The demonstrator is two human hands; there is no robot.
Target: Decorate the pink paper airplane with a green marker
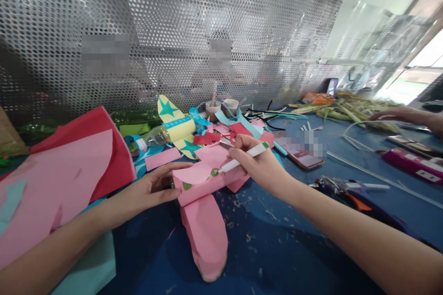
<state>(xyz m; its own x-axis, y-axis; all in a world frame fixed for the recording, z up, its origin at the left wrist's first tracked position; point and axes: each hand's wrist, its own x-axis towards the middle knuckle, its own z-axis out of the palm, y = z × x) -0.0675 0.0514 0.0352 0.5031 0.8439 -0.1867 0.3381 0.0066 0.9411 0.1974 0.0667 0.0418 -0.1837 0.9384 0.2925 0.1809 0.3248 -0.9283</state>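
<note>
My left hand (157, 184) grips the left end of a pink paper-covered model plane (207, 239), thumb and fingers around its body. One rounded wing points toward me. Green patches show on the pink body, one near the left end and one under the pen tip. My right hand (256, 166) is closed around a white marker (244, 156) with a green end, its tip touching or just over the body. Behind lies a yellow plane (178, 128) made on a clear plastic bottle, with teal stars on its wings.
Pink and red paper sheets (69, 166) lie at left. Paper scraps (238, 126) and two small cups (213, 109) are behind the plane. To the right are a phone (301, 150), a dark blue tool (360, 198) and another person's hand (404, 114). Perforated metal sheeting (190, 23) stands behind.
</note>
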